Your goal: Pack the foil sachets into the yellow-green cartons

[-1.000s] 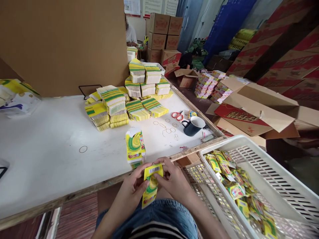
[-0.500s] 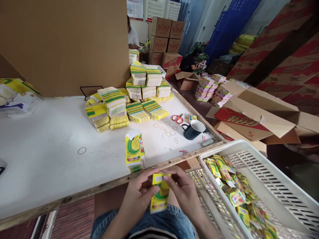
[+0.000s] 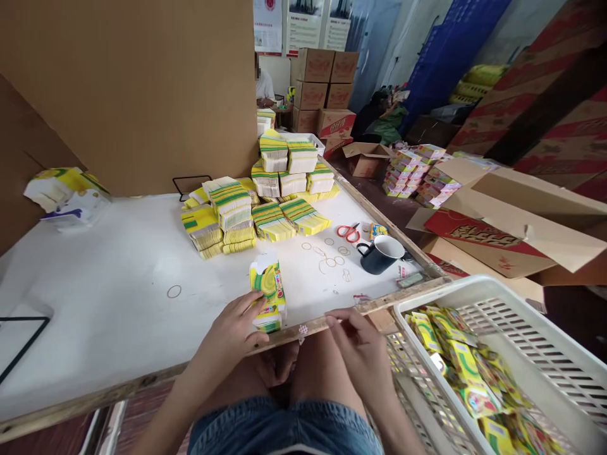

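My left hand reaches over the table's front edge with its fingers outstretched. Its fingertips rest on the top of a small stack of flat yellow and green cartons, and the thumb is apart from them. My right hand hovers near the wooden edge, left of the white plastic basket. Its fingers are loosely bent, with nothing visible in them. Inside the basket lie many filled yellow cartons.
Bundled cartons are piled at the table's back. Red scissors, rubber bands and a dark mug lie right of the stack. An open cardboard box stands beyond the basket. A person sits behind the cardboard panel.
The yellow carton that both hands held above my lap is out of them. My left hand has moved forward onto the stack. My right hand is separate now, and the view has shifted.
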`<state>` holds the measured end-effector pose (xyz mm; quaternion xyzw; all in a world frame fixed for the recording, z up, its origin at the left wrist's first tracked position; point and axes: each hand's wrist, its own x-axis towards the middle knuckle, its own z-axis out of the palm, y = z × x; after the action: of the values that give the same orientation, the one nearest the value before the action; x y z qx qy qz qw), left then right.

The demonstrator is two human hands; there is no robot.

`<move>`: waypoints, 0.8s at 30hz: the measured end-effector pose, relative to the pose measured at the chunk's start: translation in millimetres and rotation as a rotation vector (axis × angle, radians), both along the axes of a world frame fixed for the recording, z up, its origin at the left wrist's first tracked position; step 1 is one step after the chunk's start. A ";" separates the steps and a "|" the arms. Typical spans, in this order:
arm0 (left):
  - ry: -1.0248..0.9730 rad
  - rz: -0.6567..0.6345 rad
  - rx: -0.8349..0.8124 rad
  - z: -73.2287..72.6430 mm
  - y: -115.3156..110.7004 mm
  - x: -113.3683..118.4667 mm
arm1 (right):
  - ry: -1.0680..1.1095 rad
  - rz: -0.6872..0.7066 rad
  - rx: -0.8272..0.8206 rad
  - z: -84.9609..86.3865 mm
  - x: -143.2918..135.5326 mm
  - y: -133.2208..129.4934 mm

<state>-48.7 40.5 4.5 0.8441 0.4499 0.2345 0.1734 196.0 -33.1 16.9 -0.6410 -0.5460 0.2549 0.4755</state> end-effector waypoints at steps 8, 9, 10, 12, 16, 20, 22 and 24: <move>-0.048 -0.110 -0.092 7.4 12.2 -13.5 | 0.201 0.176 -0.115 -5.0 -20.9 3.3; -0.051 -0.120 -0.096 9.3 14.6 -14.6 | 0.228 0.181 -0.121 -6.6 -22.5 3.3; -0.054 -0.127 -0.094 11.2 17.3 -15.4 | 0.256 0.185 -0.127 -8.5 -24.5 3.4; -0.067 -0.138 -0.075 13.9 22.6 -16.2 | 0.314 0.189 -0.147 -12.0 -29.0 4.0; -0.125 -0.132 0.004 14.8 25.3 -15.4 | 0.418 0.213 -0.191 -13.9 -37.9 6.8; -0.246 0.004 0.225 15.8 1.9 -7.7 | 0.598 0.241 -0.224 -9.0 -43.2 9.3; -0.299 -0.033 0.443 17.0 -16.9 -0.4 | 0.731 0.263 -0.231 -5.5 -43.4 10.5; -0.289 -0.197 0.600 16.5 -34.4 8.0 | 0.835 0.277 -0.228 -1.5 -41.6 11.8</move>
<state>-40.6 6.2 21.0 0.8549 0.2482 0.4555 0.0011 154.4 -21.3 15.3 -0.4526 -0.3562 0.6113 0.5428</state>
